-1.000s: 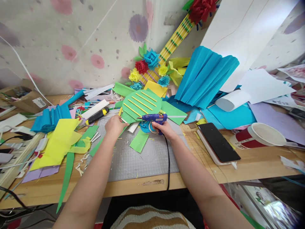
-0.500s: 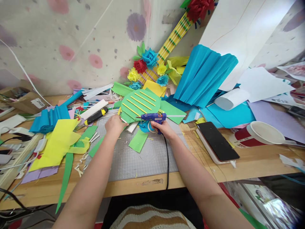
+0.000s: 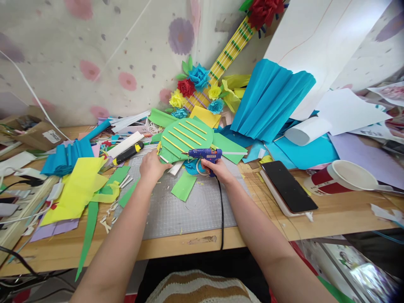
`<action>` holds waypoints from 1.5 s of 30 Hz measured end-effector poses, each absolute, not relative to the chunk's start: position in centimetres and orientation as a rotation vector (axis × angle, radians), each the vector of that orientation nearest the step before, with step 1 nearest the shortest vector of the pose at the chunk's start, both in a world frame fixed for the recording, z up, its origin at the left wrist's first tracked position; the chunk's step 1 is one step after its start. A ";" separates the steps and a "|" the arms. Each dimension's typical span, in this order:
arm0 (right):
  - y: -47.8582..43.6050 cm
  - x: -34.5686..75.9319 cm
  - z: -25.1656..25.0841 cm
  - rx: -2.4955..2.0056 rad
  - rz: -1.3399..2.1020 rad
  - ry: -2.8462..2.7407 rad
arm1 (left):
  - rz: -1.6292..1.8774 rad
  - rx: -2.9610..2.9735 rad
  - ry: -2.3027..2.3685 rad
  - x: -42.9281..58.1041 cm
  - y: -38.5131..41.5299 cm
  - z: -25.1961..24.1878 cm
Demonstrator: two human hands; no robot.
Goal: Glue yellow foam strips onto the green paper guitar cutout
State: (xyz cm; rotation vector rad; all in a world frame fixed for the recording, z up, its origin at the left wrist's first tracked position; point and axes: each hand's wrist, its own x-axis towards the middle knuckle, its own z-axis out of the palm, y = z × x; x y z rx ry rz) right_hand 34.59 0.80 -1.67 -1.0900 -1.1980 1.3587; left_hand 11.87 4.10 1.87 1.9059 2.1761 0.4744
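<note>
My right hand is wrapped round the handle of a blue hot glue gun, a white glue stick poking out of its back end. The gun's nozzle points left, close to the lower edge of a green paper oval crossed by several thin yellow strips. At the oval's lower left edge, my left hand is closed on it, with the fingertips partly hidden. A short white stick shows beside the left thumb. Below lies a green paper piece on the grey cutting mat.
A yellow-handled utility knife lies left of the oval. Behind stands a paper guitar with paper flowers. To the right are folded blue paper, a phone and a paper cup. The gun's black cord hangs over the table edge.
The left thumb has shifted slightly right, and more of the white stick shows. The glue gun stays almost in place near the oval's lower edge.
</note>
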 end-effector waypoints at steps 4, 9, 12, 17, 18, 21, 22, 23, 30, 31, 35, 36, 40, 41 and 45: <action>0.7 34.6 -1.5 -1.074 1.343 -1.220 | 0.784 1.981 1.993 10.5 3.3 2.0; 1.2 34.7 -2.6 -1.101 1.359 -1.194 | 0.868 2.256 1.738 8.0 2.4 1.1; 1.4 34.6 -3.1 -1.090 1.343 -1.125 | 0.679 2.489 1.527 6.9 2.0 0.3; 1.8 34.7 -3.0 -1.065 1.238 -0.996 | 0.611 2.634 1.330 6.2 1.9 -0.5; 1.9 34.8 -3.0 -1.060 1.228 -0.970 | 0.619 2.646 1.309 6.2 2.0 -0.6; 2.1 35.1 -3.2 -1.032 1.206 -0.916 | 0.612 2.676 1.282 6.2 2.2 -0.8; 2.2 35.1 -3.2 -1.026 1.200 -0.911 | 0.604 2.685 1.281 6.3 2.2 -0.8; 2.2 35.2 -3.3 -1.028 1.196 -0.912 | 0.598 2.691 1.282 6.3 2.3 -0.8; 2.2 35.0 -3.3 -1.051 1.212 -0.890 | 0.536 2.722 1.255 6.2 2.6 -1.3; 2.2 35.0 -3.3 -1.043 1.217 -0.886 | 0.529 2.734 1.253 6.2 2.7 -1.5; 2.1 34.9 -3.2 -1.017 1.229 -0.877 | 0.536 2.779 1.235 6.0 2.9 -1.8; 2.0 34.9 -3.1 -1.013 1.231 -0.873 | 0.540 2.784 1.233 6.0 2.9 -1.8; 2.0 34.8 -2.9 -1.005 1.240 -0.846 | 0.530 2.803 1.232 6.0 2.8 -1.7; 2.0 34.8 -2.8 -1.000 1.239 -0.844 | 0.524 2.810 1.233 6.0 2.8 -1.7; 2.0 34.8 -2.8 -0.992 1.235 -0.853 | 0.506 2.838 1.232 6.1 2.8 -1.6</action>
